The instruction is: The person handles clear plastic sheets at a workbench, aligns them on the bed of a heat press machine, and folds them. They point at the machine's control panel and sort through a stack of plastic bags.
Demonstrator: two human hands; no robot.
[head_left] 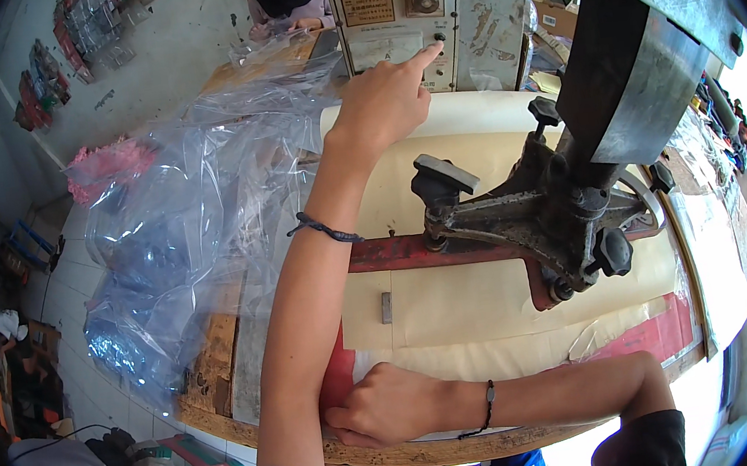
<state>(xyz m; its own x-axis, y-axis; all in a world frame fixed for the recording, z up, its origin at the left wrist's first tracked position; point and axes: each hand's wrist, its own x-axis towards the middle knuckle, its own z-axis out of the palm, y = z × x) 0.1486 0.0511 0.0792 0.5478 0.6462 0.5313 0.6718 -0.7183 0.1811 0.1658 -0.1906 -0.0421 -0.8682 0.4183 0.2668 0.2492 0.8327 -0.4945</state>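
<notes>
left hand (382,96) upper centre, index finger out, other fingers curled, holding nothing, tip on small dark button (439,38) of grey metal control panel (396,12). right hand (383,407) lower centre, loosely curled, empty, pressing cream sheet (454,302) flat against counter (223,358), under dark press head (563,213).

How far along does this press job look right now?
Looks set up: a cream sheet lies flat on the table under the press head. In hand: the left hand stretches forward, its forefinger on a small button on the control panel, while the right hand rests on the sheet's near edge. Left: a heap of clear plastic bags waits beside it.
</notes>
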